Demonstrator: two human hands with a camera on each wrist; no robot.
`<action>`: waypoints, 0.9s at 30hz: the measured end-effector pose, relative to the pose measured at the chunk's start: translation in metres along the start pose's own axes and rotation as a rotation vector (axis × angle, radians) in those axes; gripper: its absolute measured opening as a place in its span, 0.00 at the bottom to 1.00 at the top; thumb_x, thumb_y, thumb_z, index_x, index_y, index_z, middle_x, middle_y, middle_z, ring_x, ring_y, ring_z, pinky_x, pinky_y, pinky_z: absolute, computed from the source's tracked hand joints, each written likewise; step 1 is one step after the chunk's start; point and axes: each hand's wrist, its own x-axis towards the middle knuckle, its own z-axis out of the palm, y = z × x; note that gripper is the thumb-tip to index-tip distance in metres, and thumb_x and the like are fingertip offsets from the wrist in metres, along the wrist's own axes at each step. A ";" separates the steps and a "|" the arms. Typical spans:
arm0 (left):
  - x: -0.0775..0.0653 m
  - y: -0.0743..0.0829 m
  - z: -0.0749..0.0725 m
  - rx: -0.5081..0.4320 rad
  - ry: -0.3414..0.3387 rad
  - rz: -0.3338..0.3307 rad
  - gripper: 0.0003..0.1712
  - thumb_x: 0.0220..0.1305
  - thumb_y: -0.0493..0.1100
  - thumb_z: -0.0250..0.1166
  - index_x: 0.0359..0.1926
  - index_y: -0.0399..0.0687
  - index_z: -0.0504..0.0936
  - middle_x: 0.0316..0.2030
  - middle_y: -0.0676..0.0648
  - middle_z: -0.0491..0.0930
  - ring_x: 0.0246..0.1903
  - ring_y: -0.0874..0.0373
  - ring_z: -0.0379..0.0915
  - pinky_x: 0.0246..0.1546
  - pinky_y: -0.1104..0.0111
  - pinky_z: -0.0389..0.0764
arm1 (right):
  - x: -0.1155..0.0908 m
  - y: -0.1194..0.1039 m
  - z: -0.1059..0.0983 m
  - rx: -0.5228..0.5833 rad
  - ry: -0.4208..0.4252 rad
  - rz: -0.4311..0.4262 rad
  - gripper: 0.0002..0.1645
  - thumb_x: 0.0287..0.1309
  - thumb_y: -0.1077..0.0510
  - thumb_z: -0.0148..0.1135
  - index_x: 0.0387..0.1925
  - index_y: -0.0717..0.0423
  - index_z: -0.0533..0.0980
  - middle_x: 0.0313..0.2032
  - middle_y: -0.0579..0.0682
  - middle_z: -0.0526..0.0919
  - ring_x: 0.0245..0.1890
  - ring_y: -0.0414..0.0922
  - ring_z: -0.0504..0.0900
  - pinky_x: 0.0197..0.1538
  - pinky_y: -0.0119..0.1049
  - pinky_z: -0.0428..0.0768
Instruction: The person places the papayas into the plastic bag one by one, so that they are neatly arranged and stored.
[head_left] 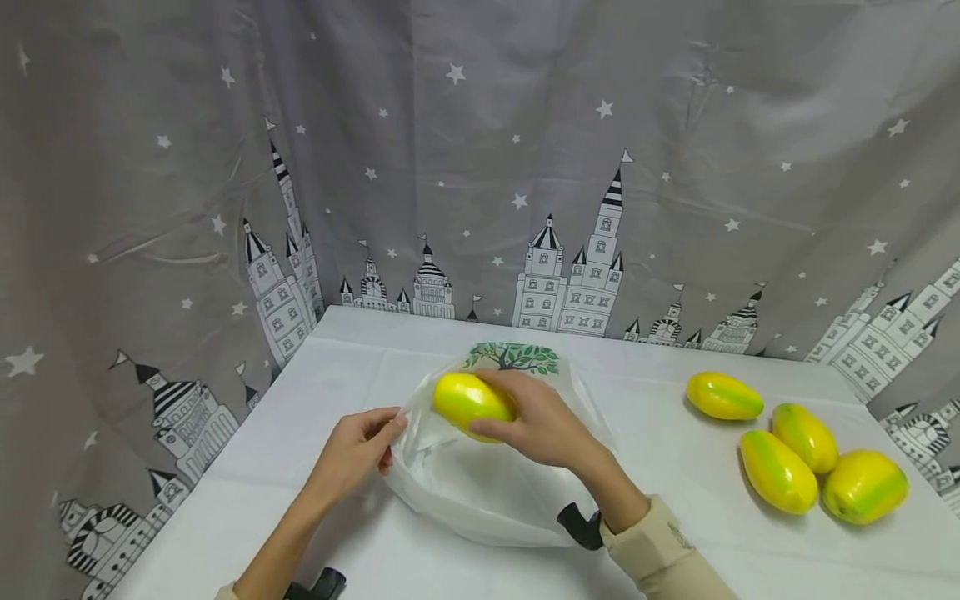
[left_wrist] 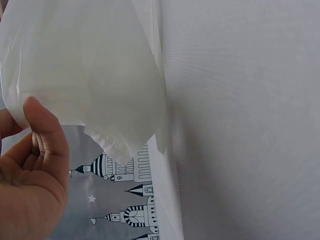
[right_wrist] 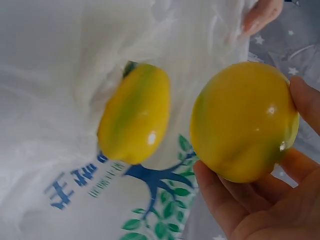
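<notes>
Head view, gripped yellow fruit (head_left: 467, 402), long axis slanting down rightward

White plastic bag (head_left: 480, 523) — blue and green characters (right_wrist: 85, 173), too blurred to read.

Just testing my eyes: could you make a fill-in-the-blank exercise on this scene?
The right hand grips an oval, glossy, green-and-____ fruit.
The left hand pinches a white plastic bag whose printed tree has leaves coloured ____.
Right of the bag lie ____ more such fruits.
Missing words: yellow; green; four
</notes>
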 end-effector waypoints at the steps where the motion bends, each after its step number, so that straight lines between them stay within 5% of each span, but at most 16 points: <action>1: 0.000 0.000 0.000 -0.001 -0.001 0.000 0.20 0.72 0.44 0.60 0.57 0.33 0.79 0.24 0.45 0.77 0.19 0.54 0.72 0.23 0.64 0.80 | 0.001 0.002 0.002 0.008 0.003 0.000 0.34 0.57 0.52 0.72 0.64 0.52 0.73 0.54 0.44 0.79 0.46 0.42 0.75 0.51 0.43 0.75; 16: 0.001 0.002 0.003 0.015 0.004 -0.012 0.20 0.72 0.45 0.60 0.57 0.34 0.79 0.24 0.46 0.77 0.19 0.54 0.72 0.23 0.64 0.80 | 0.019 0.022 0.037 -0.051 -0.044 0.075 0.34 0.56 0.48 0.72 0.62 0.55 0.75 0.54 0.50 0.77 0.44 0.45 0.75 0.48 0.42 0.75; 27: 0.000 0.002 0.003 0.010 0.012 -0.010 0.19 0.72 0.43 0.60 0.56 0.33 0.80 0.23 0.45 0.77 0.19 0.54 0.72 0.22 0.67 0.80 | 0.022 0.031 0.053 -0.112 0.000 0.123 0.35 0.54 0.47 0.73 0.59 0.60 0.74 0.48 0.51 0.79 0.42 0.45 0.76 0.46 0.41 0.76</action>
